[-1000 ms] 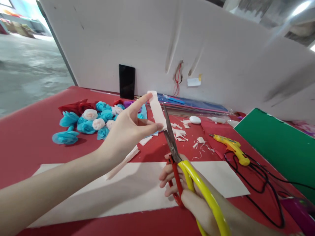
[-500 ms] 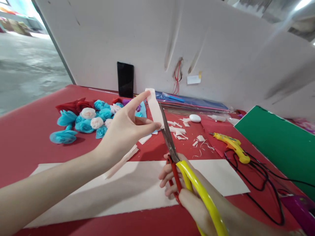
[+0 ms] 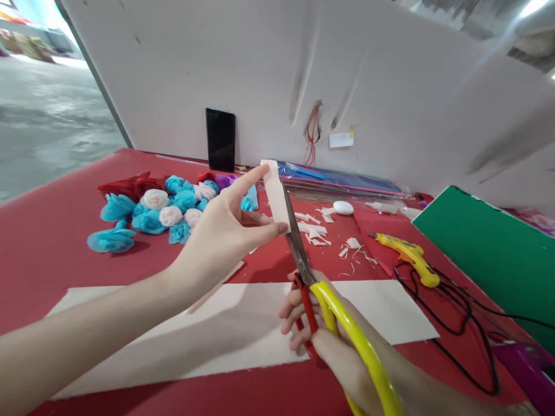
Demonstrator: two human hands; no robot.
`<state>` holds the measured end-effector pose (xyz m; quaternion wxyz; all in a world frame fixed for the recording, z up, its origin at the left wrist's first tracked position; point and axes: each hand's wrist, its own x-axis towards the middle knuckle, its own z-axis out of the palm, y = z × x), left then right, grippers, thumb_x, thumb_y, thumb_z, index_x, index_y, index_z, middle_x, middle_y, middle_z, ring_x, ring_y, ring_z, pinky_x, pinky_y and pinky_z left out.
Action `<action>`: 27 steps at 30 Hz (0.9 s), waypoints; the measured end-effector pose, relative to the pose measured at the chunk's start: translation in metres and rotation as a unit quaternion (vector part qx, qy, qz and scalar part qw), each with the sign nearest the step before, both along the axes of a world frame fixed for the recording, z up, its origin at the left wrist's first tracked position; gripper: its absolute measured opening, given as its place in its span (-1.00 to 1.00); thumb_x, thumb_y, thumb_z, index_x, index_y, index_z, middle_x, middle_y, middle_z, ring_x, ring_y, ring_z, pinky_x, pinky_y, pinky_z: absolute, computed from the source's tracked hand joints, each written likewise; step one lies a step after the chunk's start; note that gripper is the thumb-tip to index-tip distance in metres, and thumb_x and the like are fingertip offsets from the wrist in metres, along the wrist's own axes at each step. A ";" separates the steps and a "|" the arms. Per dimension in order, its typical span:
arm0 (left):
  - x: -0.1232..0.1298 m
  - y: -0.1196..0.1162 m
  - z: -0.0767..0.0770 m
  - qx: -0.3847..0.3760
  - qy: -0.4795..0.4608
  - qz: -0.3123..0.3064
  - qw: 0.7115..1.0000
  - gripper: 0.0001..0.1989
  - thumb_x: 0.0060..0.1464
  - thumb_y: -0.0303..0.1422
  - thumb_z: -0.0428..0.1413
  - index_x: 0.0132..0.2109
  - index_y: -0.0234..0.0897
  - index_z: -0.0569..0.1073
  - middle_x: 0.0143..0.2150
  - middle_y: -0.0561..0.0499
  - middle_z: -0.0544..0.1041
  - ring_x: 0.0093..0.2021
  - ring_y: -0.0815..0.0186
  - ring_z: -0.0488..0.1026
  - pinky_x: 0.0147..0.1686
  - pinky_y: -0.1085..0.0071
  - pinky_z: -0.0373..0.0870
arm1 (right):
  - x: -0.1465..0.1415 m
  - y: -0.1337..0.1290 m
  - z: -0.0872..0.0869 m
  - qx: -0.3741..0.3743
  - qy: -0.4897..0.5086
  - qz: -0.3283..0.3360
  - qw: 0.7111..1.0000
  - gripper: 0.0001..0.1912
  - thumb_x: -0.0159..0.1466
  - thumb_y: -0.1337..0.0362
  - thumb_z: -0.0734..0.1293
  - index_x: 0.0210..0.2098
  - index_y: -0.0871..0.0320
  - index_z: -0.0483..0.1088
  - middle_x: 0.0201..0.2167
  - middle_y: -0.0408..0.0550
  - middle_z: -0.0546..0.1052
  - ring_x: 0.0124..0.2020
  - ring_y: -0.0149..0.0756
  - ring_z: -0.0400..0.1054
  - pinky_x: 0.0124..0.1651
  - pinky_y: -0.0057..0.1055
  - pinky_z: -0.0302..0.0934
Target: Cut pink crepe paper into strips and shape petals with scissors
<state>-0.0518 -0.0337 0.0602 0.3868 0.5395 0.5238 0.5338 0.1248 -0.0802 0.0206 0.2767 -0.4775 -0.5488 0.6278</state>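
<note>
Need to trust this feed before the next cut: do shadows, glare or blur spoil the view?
Head view: a broad shadow dims the pale sheet; the ceiling light glares at top right; the yellow handle shows bright highlights; the distant floor looks soft; the paper strip and scissors read clearly enough.

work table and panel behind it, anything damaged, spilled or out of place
The white panel looks damaged: a ragged hole with red cords hanging at it, and dark smudges. Pale paper scraps lie scattered on the red table, untidy, though near the scissors they look like ordinary offcuts.
</note>
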 end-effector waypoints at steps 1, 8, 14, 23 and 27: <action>0.000 0.000 0.000 0.000 0.003 0.000 1.000 -0.19 -0.19 -0.47 0.24 0.25 -0.09 0.21 -0.57 0.13 0.48 -0.51 0.29 0.45 -0.60 0.53 0.29 | 0.000 0.001 0.000 -0.006 0.002 0.010 1.000 -0.68 0.02 0.29 0.30 -0.19 0.09 0.26 -0.32 -0.04 0.43 -0.40 -0.29 0.33 -0.34 -0.31 0.26; 0.000 0.000 0.001 -0.018 0.013 -0.011 1.000 -0.19 -0.15 -0.43 0.24 0.27 -0.13 0.16 -0.55 0.13 0.50 -0.46 0.31 0.45 -0.50 0.49 0.34 | 0.003 0.006 -0.006 0.006 -0.005 0.039 0.999 -0.73 0.09 0.33 0.26 -0.18 0.08 0.26 -0.33 -0.06 0.42 -0.39 -0.31 0.34 -0.37 -0.35 0.27; 0.000 0.001 0.002 -0.010 0.004 0.001 1.000 -0.19 -0.17 -0.41 0.26 0.26 -0.14 0.19 -0.56 0.12 0.49 -0.47 0.31 0.46 -0.53 0.51 0.34 | 0.010 -0.003 -0.007 0.043 -0.042 0.036 0.998 -0.67 0.14 0.37 0.23 -0.09 0.01 0.25 -0.18 -0.04 0.41 -0.27 -0.30 0.33 -0.28 -0.36 0.24; -0.001 0.000 -0.009 0.107 0.006 0.008 0.994 -0.26 -0.15 -0.43 0.26 0.20 0.01 0.25 -0.02 0.08 0.47 -0.40 0.43 0.47 -0.38 0.52 0.48 | -0.012 0.008 -0.011 -0.081 0.052 -0.078 0.992 -0.68 0.22 -0.03 0.19 -0.24 0.08 0.28 -0.46 -0.09 0.38 -0.52 -0.38 0.27 -0.56 -0.47 0.05; -0.001 0.002 -0.013 0.159 0.010 0.004 0.987 -0.27 -0.16 -0.47 0.26 0.19 0.01 0.27 0.23 0.06 0.26 -0.41 0.47 0.48 -0.44 0.54 0.48 | -0.017 0.009 -0.009 -0.097 0.055 -0.096 0.989 -0.62 0.21 -0.09 0.19 -0.29 0.10 0.29 -0.54 -0.14 0.35 -0.60 -0.42 0.21 -0.59 -0.47 -0.02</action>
